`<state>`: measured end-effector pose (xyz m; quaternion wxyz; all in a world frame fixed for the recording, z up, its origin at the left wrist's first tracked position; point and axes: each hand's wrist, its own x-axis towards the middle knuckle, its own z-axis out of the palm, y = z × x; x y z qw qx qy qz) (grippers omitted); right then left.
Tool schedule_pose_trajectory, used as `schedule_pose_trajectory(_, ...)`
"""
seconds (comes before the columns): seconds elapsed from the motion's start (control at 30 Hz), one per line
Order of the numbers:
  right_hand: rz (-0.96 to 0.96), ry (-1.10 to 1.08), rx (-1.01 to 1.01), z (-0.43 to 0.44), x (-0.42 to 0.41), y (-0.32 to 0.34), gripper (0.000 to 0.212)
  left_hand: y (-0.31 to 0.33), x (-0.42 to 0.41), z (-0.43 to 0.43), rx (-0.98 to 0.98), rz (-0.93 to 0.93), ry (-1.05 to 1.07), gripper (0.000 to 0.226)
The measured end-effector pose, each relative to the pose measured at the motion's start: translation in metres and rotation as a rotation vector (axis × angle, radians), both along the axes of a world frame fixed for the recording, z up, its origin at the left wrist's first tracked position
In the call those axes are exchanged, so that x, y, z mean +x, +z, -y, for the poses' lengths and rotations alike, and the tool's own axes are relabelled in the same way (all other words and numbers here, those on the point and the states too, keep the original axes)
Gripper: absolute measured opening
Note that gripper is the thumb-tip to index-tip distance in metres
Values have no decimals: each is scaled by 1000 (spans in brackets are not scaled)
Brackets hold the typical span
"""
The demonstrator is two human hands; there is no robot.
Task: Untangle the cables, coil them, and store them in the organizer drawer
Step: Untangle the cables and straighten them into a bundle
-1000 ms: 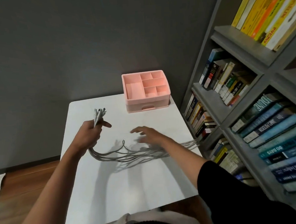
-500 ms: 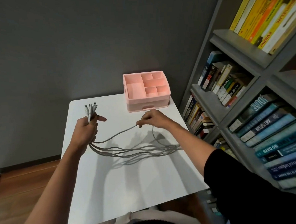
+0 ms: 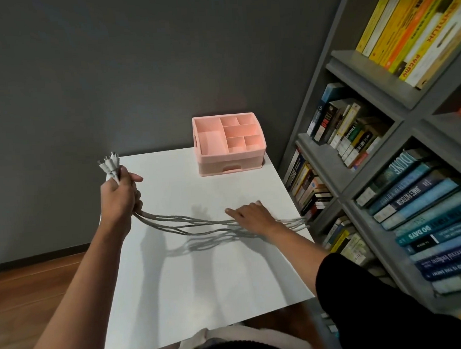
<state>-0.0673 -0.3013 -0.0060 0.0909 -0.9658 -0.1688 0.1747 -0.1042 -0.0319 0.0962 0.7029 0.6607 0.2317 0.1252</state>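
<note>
Cables [image 3: 200, 225] bunched in left hand [image 3: 120, 198], right hand [image 3: 253, 216] flat — atop them

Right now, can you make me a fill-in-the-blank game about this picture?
The left hand grips a bunch of grey ____, and the right hand rests on them.
The organizer on the white table is coloured ____.
The shelf beside the table is full of ____.
Missing words: cables, pink, books.

Grey wall [image 3: 138, 59], wooden floor [image 3: 30, 305] — bookshelf [image 3: 373, 68] (crammed) right.
</note>
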Motion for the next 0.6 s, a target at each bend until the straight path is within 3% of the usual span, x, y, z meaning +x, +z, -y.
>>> schedule_pose_trajectory(0.13, 17, -102, -90, 14, -5, -5, 43, -2, -1, -1, -37, -2, -10, 39)
schedule_pose_trajectory(0.27, 211, -149, -321, 22, 8, 6, 58, -4, 0, -4, -43, -8, -5, 39)
schedule_pose_trajectory(0.37, 350, -337, -296, 31, 21, 21, 81, -3, 1, -8, -71, 7, 16, 39)
schedule_pose_trajectory(0.47, 432, -416, -297, 35, 30, 38, 83, -3, 3, -4, -64, 13, 3, 39)
schedule_pose_trajectory(0.6, 360, -452, -303, 29, 29, 37, 81, -1, 5, 0, -47, 7, -4, 40)
